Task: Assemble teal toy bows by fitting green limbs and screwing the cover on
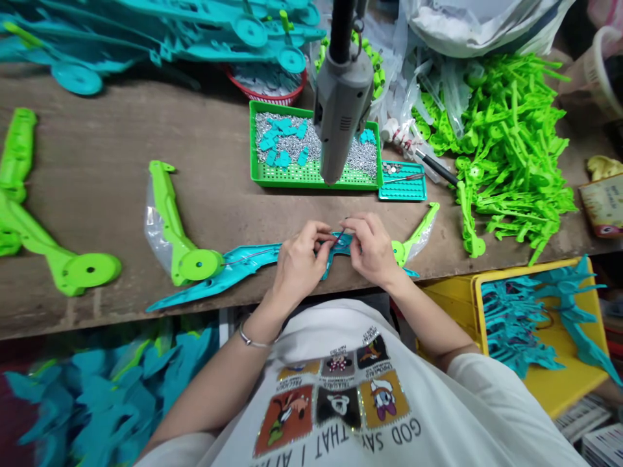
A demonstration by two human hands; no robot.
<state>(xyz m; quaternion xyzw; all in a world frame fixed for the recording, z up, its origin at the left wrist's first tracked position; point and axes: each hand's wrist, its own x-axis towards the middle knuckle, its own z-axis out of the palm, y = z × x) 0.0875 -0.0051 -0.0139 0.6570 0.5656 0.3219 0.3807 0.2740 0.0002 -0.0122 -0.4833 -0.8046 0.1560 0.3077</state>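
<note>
A long toy bow lies along the table's front edge: teal middle part (228, 272) with green limbs (170, 214) at each end. My left hand (298, 261) is closed in a pinch on the teal grip at the centre. My right hand (372, 250) is closed too, pinching the same teal piece and a thin dark string or rod (341, 235) between the two hands. A grey electric screwdriver (342, 97) hangs straight above, a little beyond my hands.
A green tray (311, 176) of screws and small teal pieces sits behind, with a small teal tray (403, 188) beside it. Green parts pile (511, 143) at right, teal bows (170, 32) at back left, green limbs (29, 220) far left. A yellow bin (564, 383) holds teal parts.
</note>
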